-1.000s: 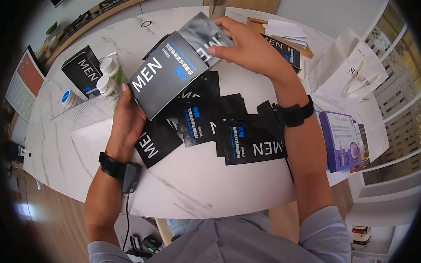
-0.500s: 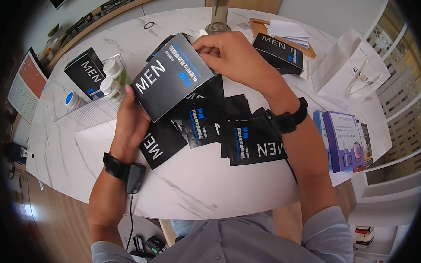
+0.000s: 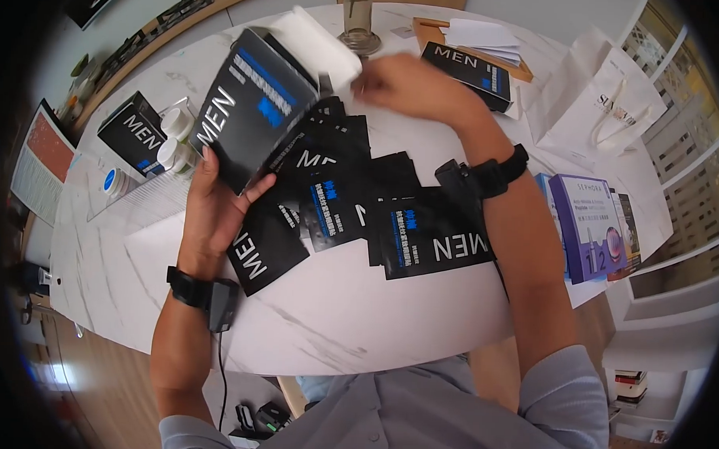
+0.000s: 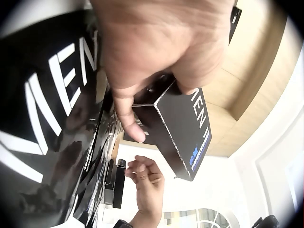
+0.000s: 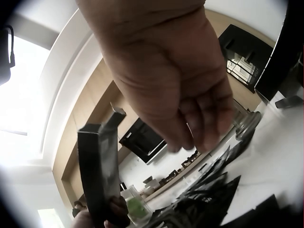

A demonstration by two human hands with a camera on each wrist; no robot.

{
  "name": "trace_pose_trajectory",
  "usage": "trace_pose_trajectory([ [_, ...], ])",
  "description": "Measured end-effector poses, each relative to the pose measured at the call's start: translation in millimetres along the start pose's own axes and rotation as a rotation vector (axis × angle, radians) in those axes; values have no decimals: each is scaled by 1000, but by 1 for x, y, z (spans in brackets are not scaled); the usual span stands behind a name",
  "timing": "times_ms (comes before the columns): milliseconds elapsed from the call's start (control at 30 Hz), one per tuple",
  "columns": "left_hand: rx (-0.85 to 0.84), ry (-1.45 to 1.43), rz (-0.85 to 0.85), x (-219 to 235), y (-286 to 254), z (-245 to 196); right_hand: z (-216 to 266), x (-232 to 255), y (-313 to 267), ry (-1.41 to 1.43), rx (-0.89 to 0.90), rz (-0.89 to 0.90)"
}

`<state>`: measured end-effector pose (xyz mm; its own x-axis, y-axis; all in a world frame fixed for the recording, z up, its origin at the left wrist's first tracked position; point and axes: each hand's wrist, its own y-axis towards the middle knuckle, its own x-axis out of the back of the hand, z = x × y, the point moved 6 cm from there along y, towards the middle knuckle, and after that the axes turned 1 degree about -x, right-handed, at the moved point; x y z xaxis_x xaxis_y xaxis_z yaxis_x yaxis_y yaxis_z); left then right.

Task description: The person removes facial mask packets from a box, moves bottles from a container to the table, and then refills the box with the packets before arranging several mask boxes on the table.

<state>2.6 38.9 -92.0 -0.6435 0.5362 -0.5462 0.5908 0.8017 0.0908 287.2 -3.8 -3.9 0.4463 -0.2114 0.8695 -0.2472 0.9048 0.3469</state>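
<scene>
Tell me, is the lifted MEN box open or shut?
Open. The right wrist view shows the lifted MEN box with a flap sticking out at its top.

Held box (image 3: 255,110): small print blurred (vase (image 3: 357,25) cut off above).

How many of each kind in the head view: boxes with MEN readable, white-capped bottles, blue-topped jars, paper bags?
Held MEN box, left MEN box, right MEN box: 3
White-capped bottles: 2
Blue-topped jar: 1
White paper bag: 1
Total: 7
</scene>
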Motion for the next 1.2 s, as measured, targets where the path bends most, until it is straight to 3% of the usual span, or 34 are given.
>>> trace_pose_trajectory([
  [33, 11, -10, -1, 2, 1, 2, -6, -19, -6, 28, -79, 274],
  [100, -2, -48, 9, 3, 4, 3, 5, -44, -14, 67, -52, 473],
  [300, 21, -169, 68, 11, 6, 5, 35, -56, -11, -71, 1, 477],
  [400, 17, -164, 91, 9, 5, 5, 29, -61, -10, 32, -74, 540],
  [600, 13, -165, 51, 13, 5, 4, 13, -67, -8, 156, -39, 520],
  [700, -17, -119, -62, 12, 4, 3, 13, -64, -7, 116, -154, 533],
  [800, -34, -92, -114, 13, 4, 2, 24, -60, -12, 2, -99, 428],
  [900, -32, -92, -100, 12, 4, 2, 39, -61, -11, -58, 2, 487],
  [1000, -29, -97, -96, 15, 5, 3, 29, -64, -9, 128, 109, 398],
  [1100, -34, -90, -107, 17, 5, 3, 8, -56, -4, 113, 52, 382],
  [1133, -36, -86, -111, 16, 5, 3, 3, -51, -3, 118, 124, 312],
  [1200, -42, -85, -97, 14, 5, 2, -3, -18, -2, 101, 40, 132],
])
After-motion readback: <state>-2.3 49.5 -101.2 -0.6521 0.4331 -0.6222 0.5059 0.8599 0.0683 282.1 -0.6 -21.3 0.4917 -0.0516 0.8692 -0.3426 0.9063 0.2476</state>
